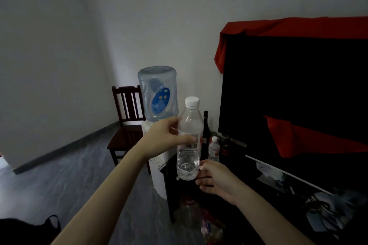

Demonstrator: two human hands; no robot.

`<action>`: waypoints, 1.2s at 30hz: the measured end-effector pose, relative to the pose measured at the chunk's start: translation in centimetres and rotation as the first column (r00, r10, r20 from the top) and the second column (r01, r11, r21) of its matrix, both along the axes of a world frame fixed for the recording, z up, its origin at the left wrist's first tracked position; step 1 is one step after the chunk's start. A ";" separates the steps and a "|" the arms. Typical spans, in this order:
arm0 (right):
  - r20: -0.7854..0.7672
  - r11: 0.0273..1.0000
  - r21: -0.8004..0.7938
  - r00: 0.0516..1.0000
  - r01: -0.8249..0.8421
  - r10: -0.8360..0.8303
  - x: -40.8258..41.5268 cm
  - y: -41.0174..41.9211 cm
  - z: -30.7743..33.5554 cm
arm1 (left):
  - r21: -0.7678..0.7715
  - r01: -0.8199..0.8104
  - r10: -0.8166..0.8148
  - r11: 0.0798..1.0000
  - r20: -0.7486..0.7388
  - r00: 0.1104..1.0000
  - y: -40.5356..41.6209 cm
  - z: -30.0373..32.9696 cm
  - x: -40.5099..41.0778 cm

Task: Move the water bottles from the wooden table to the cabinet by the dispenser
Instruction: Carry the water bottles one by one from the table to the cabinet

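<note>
Left hand (163, 137): fingers and thumb curled round the middle of the bottle (188, 141), at its label. Right hand (214, 180): fingers loosely bent at the bottle's base, touching its lower side; whether it truly grips, cannot tell.

Bottle: clear plastic, white screw cap, pale label with a barcode, upright, held in the air above the near corner of the cabinet (249, 181). Water fills only the lower part; the upper part shows clear.

Second bottle (214, 149): small, clear, white cap, red-and-white label, standing on the cabinet top beyond the held one. Contents not readable.

Dark bottle (205, 135): tall, narrow neck, standing just beside the small one.

Dispenser (157, 167): white body, left of the cabinet, touching or nearly so. Inverted blue jug (158, 93) on top with a blue oval label; fill level not discernible.

Cabinet: dark top, cluttered to the right with blurred items.

Screen (294, 93): large, black, on the cabinet, red cloth (278, 28) draped over its top edge.

Chair (127, 121): dark wood, slatted back, behind the dispenser in the corner.

Floor (79, 175): grey. Walls (79, 26): plain white.
</note>
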State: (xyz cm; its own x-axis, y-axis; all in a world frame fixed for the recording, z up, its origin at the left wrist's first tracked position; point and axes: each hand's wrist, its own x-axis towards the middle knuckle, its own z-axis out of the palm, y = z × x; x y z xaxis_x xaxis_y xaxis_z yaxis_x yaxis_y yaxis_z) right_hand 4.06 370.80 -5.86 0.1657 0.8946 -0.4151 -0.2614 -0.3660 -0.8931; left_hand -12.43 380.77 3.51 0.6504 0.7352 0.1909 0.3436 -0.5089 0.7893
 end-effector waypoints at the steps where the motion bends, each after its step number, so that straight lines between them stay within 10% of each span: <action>1: 0.003 1.000 0.004 1.000 0.003 -0.003 0.7 1.7 0.0 | 0.015 0.000 0.000 1.000 -0.010 1.000 1.6 0.1 0.8; 20: -0.002 0.972 -0.130 0.980 0.196 -0.198 4.4 27.6 -6.6 | 0.030 0.174 -0.166 0.984 -0.189 0.968 28.9 -5.2 6.3; 36: -0.048 0.755 -0.400 0.810 0.520 -0.584 3.9 38.8 -18.4 | -0.153 0.497 -0.519 0.854 -0.202 0.830 45.2 -20.4 10.5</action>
